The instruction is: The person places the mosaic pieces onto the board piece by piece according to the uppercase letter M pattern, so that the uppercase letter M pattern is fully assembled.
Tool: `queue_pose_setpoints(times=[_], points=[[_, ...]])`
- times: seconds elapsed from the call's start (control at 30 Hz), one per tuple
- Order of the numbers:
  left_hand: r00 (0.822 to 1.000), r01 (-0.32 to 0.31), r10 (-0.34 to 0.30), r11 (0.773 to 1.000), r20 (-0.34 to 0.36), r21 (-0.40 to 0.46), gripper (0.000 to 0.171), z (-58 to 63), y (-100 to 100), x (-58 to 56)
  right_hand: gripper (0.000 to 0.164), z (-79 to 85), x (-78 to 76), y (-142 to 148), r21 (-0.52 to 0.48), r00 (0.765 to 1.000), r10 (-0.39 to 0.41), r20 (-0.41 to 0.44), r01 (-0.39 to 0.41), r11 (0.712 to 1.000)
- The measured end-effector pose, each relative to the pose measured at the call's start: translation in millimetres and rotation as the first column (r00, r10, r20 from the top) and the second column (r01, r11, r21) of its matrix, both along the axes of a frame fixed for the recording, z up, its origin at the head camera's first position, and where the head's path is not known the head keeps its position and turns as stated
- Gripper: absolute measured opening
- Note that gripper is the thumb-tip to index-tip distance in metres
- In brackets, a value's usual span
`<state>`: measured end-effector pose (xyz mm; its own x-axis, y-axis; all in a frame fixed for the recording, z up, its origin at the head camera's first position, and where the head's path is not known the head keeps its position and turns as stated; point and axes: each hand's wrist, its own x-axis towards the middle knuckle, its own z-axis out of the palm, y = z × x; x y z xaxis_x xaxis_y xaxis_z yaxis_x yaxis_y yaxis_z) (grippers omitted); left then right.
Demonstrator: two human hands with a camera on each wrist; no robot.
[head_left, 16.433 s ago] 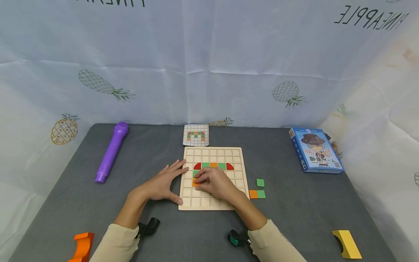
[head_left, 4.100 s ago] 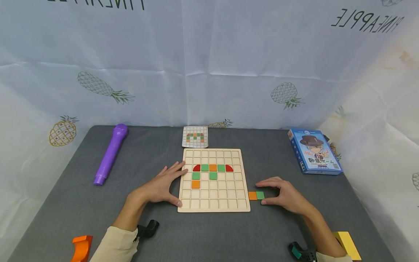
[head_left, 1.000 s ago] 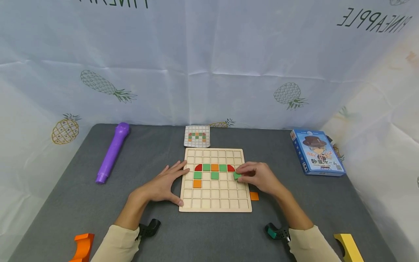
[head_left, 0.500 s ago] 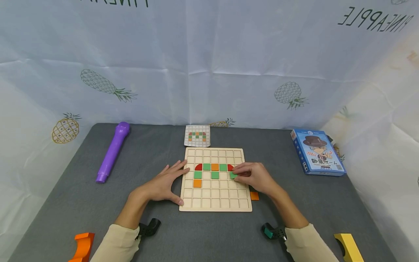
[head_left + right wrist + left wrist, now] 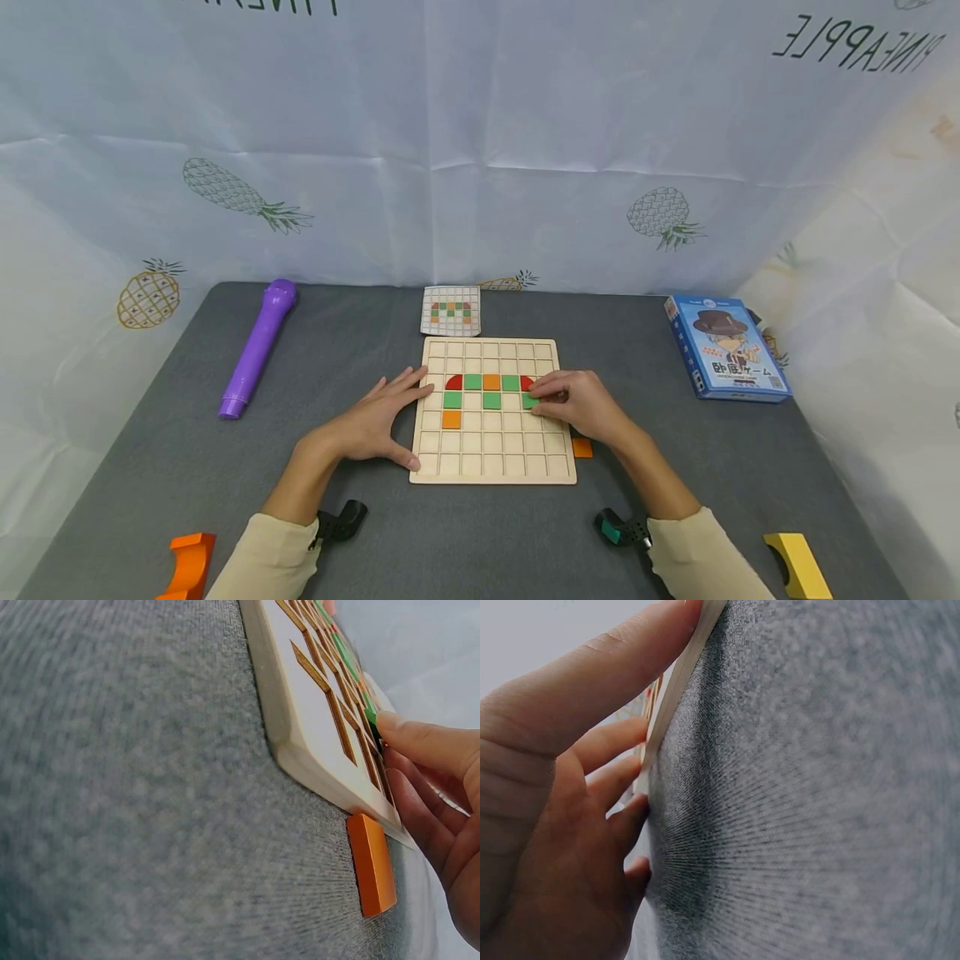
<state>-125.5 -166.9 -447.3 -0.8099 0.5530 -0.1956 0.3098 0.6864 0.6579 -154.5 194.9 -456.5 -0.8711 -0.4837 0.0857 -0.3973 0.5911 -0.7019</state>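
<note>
A wooden grid board (image 5: 495,468) lies mid-table, bearing a row of red, green and orange tiles with more below it. My left hand (image 5: 375,425) rests at its left edge, fingers spread and thumb at the near left corner; the left wrist view shows the thumb (image 5: 622,660) against the board's side. My right hand (image 5: 581,406) pinches a green square tile (image 5: 528,401) between thumb and fingers, at the cell under the right red tile (image 5: 526,382), which the fingers partly cover. A loose orange tile (image 5: 371,866) lies against the board's right edge.
Behind the board stands a small pattern card (image 5: 450,330). A purple microphone-shaped tube (image 5: 257,350) lies at left, a blue game box (image 5: 726,346) at right. Near the front are an orange curved block (image 5: 189,567) and a yellow arched block (image 5: 801,567).
The right hand set a green tile in the middle of the second row, then took another green tile from beside the board and brought it leftward under the right red tile. The left hand stayed.
</note>
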Motion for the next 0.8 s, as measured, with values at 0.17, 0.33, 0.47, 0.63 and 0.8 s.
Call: queue_pose_setpoints(times=[0.17,0.33,0.47,0.63,0.8], points=[[1.0,-0.002,0.002,1.0,0.001,-0.006,0.112,0.2,0.3,-0.5,0.019,1.8,-0.3,-2.0,0.001,1.0,0.004,0.005,-0.004,1.0],[1.0,-0.003,0.003,1.0,-0.001,-0.009,0.112,-0.3,-0.1,-0.2,0.019,2.7,-0.3,-3.2,0.005,1.0,0.01,0.007,-0.01,1.0],[1.0,0.0,0.0,1.0,-0.006,-0.001,0.112,-0.6,-0.3,0.2,0.019,2.4,-0.2,-3.4,0.012,1.0,0.014,-0.003,-0.013,1.0],[1.0,0.002,-0.002,1.0,-0.01,0.005,0.112,-0.3,-0.2,0.4,0.018,1.0,-0.3,-2.5,0.006,1.0,0.024,-0.002,-0.024,1.0],[1.0,-0.001,0.001,1.0,-0.009,0.004,0.112,0.1,0.0,0.6,0.015,-0.2,-0.5,-2.0,-0.012,0.999,0.039,-0.008,-0.039,0.999]])
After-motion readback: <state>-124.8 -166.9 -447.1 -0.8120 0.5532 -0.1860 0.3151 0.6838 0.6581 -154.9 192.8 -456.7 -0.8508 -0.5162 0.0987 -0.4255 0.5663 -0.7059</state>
